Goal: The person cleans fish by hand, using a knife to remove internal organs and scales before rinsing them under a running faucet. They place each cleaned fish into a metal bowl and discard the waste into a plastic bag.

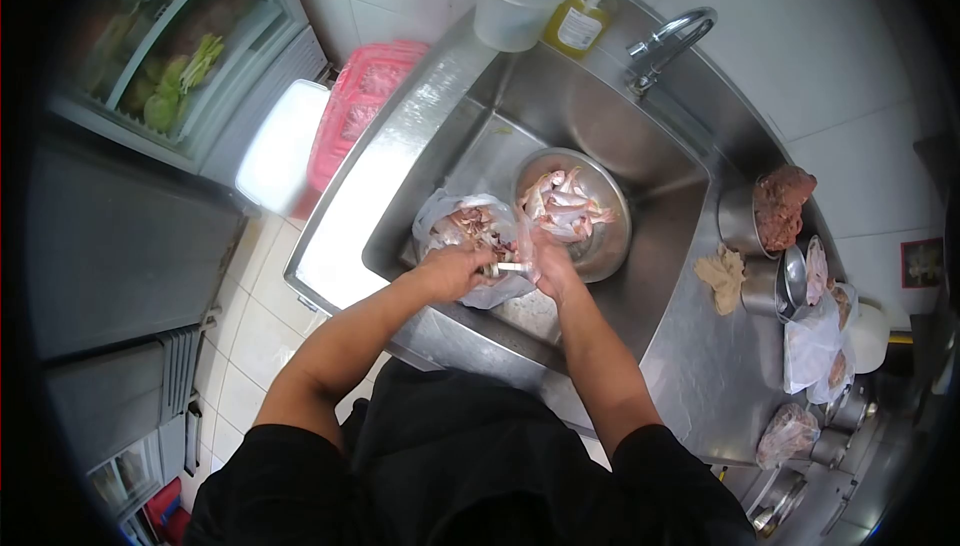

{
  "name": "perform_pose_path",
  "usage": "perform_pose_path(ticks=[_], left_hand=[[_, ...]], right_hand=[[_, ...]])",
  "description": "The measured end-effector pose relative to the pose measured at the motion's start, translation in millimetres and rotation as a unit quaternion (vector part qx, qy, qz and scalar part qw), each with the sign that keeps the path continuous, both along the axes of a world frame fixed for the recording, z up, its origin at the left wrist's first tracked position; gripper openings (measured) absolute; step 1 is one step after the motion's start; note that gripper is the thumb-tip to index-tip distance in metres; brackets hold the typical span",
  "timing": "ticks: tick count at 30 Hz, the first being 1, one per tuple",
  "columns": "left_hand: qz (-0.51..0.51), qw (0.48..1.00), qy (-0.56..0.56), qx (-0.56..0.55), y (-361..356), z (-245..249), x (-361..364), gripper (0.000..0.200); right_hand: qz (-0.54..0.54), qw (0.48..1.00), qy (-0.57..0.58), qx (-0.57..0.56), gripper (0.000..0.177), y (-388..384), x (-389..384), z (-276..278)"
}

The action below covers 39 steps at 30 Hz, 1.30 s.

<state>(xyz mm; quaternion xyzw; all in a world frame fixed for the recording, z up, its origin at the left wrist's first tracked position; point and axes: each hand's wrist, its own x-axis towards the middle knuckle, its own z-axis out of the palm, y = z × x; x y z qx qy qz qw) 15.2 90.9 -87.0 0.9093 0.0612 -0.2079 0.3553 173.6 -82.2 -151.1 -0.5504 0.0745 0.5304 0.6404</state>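
Observation:
My left hand (455,272) is closed over the near edge of a clear plastic bag (436,212) that holds reddish-brown fish scraps (474,226). Between my hands lies a short white bar (512,267), its end at my left fingers; I cannot tell what my left hand grips. My right hand (550,264) is curled around a slim pale pink fish (525,238), partly hidden by the fingers, at the bowl's left rim. Several pinkish whole fish (566,204) are heaped in the round steel bowl (612,246). Bag and bowl stand side by side in the sink (640,126).
A curved tap (672,38) rises behind the sink. On its far rim stand a translucent tub (520,4) and a yellow soap bottle (582,21). To the right are a brown cloth (721,278), steel pots (741,221), minced meat (783,204) and plastic bags (812,341). Pink crates (362,106) stand left.

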Motion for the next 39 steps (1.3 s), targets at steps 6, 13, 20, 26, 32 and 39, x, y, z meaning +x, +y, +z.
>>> perform_pose_path(ticks=[6,13,20,26,32,39], left_hand=[[0.203,0.976,-0.063,-0.050,16.5,-18.9,0.2,0.049],[0.206,0.973,-0.090,-0.053,11.5,-8.3,13.3,0.049],[0.099,0.991,-0.059,0.073,-1.6,-24.6,19.6,0.042],[0.099,0.994,-0.016,0.053,6.5,-16.1,17.2,0.042],[0.029,0.997,-0.042,0.053,-5.4,-26.4,10.2,0.052],[0.041,0.996,0.025,0.076,0.2,-4.8,20.2,0.042]], right_hand=[[0.025,0.998,-0.057,0.010,0.056,-2.1,-6.0,41.3],[-0.009,0.998,0.009,0.054,0.050,-6.9,-9.9,36.5],[0.028,0.997,-0.061,0.025,0.040,-0.1,-24.1,37.6],[0.095,0.987,-0.131,-0.025,0.043,-8.1,-24.2,11.3],[0.073,0.985,-0.147,-0.047,0.042,-6.0,-30.0,16.8],[0.112,0.973,-0.182,-0.091,0.035,-1.7,-30.3,7.3]])
